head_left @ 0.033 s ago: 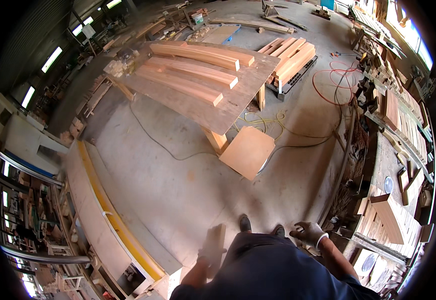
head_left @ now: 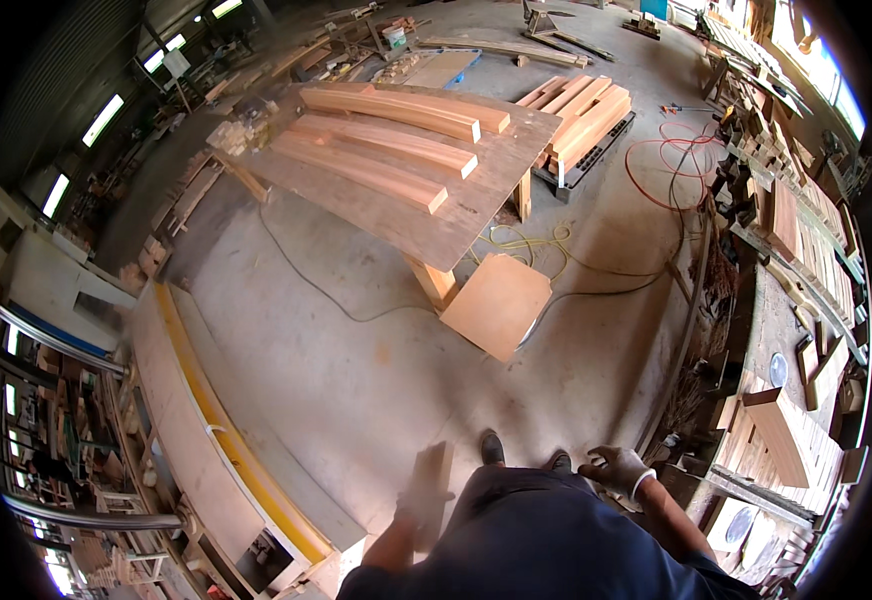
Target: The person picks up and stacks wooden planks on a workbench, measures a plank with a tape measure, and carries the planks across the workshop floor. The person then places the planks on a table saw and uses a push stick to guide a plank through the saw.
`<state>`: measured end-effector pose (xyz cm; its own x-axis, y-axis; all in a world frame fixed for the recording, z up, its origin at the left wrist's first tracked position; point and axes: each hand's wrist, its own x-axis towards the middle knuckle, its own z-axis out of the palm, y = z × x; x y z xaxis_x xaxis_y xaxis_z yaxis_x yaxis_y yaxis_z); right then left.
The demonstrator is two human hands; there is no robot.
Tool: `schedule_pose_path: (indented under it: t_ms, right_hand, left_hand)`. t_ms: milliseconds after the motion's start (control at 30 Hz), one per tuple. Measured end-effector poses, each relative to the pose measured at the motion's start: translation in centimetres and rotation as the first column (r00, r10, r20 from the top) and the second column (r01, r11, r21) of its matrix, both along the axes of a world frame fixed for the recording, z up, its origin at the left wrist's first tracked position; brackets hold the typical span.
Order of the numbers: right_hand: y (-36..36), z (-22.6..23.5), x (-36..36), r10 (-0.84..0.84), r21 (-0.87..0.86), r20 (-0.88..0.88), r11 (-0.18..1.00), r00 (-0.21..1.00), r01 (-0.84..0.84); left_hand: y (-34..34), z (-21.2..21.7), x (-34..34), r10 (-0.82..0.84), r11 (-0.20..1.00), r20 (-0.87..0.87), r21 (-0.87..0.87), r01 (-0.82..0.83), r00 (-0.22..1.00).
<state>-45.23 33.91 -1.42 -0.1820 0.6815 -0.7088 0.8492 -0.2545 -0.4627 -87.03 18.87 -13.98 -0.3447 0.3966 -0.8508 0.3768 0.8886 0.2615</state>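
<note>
The left hand [head_left: 418, 503], blurred, grips a short wooden board [head_left: 434, 478] low beside the body, above the concrete floor [head_left: 356, 370]. The gloved right hand [head_left: 617, 468] hangs loosely curled, holding nothing. Long beams [head_left: 386, 140] lie on the desk [head_left: 456, 215] well ahead.

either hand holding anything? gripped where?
The left hand holds a short wooden board by its lower end, though motion blur hides the exact grip. The gloved right hand hangs free and holds nothing.

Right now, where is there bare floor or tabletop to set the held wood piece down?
Bare concrete floor lies between the plywood table, the yellow-edged bench and the person's shoes. The table's near corner is free beyond the three beams. The right-hand workbench is crowded with offcuts; cables clutter the floor behind the square panel.
</note>
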Motion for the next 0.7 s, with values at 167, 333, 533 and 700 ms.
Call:
schedule_pose_path:
  t_ms: [167, 333, 533, 700]
  right_hand:
    - [-1.0, -0.6, -4.2, 0.085, -0.003, -0.119, 0.996, 0.989, -0.086]
    - [0.9, -0.5, -4.8, 0.065, 0.019, -0.181, 0.998, 0.981, -0.063]
    - [3.2, -0.1, -3.2, 0.022, 0.087, -0.137, 0.996, 0.99, -0.01]
    - [3.4, -1.1, -1.2, 0.011, 0.1, -0.175, 0.995, 0.985, 0.006]
  left_hand:
    - [6.3, 4.9, -2.0, -0.01, 0.996, 0.032, 0.091, 0.007, 0.999]
    - [8.5, 3.0, -1.9, -0.079, 0.994, -0.062, 0.067, 0.083, 0.995]
    - [7.4, 6.9, 2.5, -0.185, 0.982, -0.133, -0.058, 0.179, 0.974]
    - [2.6, -5.0, 1.4, -0.128, 0.981, -0.175, -0.164, 0.099, 0.976]
